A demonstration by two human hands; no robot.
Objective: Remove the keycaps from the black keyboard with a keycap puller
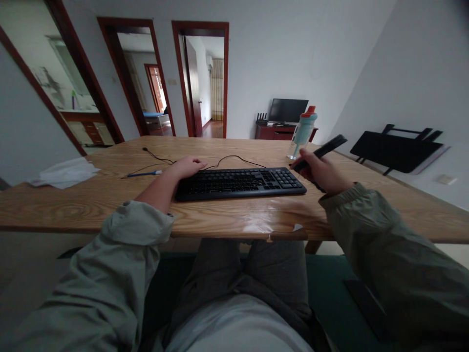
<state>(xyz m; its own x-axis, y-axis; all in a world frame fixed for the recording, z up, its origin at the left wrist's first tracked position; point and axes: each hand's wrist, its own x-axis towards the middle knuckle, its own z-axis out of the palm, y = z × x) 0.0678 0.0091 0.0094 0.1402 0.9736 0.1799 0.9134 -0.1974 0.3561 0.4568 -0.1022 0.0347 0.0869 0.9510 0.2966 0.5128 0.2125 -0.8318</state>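
A black keyboard lies flat on the wooden table in front of me. My left hand is on its far left corner, with the fingers curled over the edge and partly hidden. Above the table, just right of the keyboard, my right hand is closed around a long black object that tilts up to the right; its exact kind is unclear. The keyboard's thin black cable runs behind it, and a plug lies at the far left.
Left of the keyboard lies a slim blue tool with a white end. White paper or tissue sits at the table's left. A clear bottle with a red and teal top stands behind my right hand. The table's near edge has peeling film.
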